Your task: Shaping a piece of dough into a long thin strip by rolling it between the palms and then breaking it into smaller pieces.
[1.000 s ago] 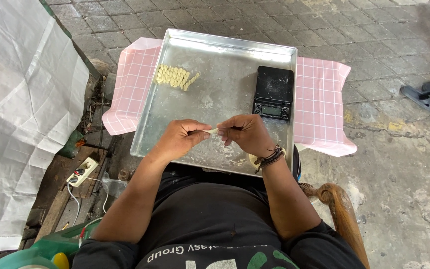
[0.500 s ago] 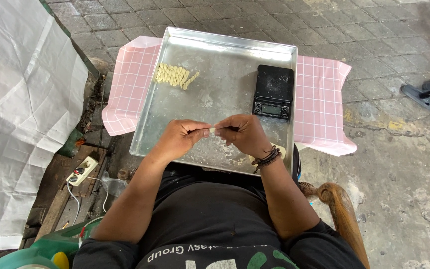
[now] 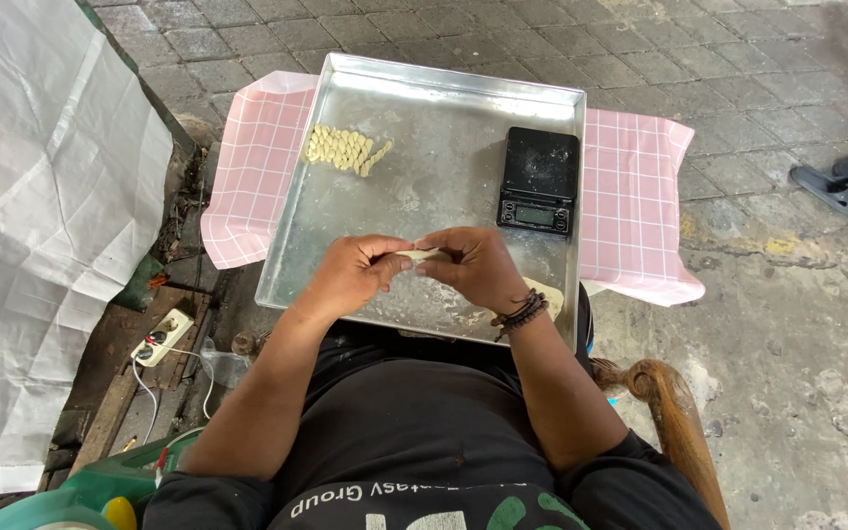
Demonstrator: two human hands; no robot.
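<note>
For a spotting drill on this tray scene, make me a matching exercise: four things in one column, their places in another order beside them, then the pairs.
Things:
1. Row of small pale dough pieces
2. Black digital kitchen scale
3. Pale strip of dough
4. Pink checked cloth

Places:
A. under the silver metal tray
B. between the left hand and the right hand
C. tray's far left part
D. tray's right side

Pairs: 1-C, 2-D, 3-B, 4-A
</note>
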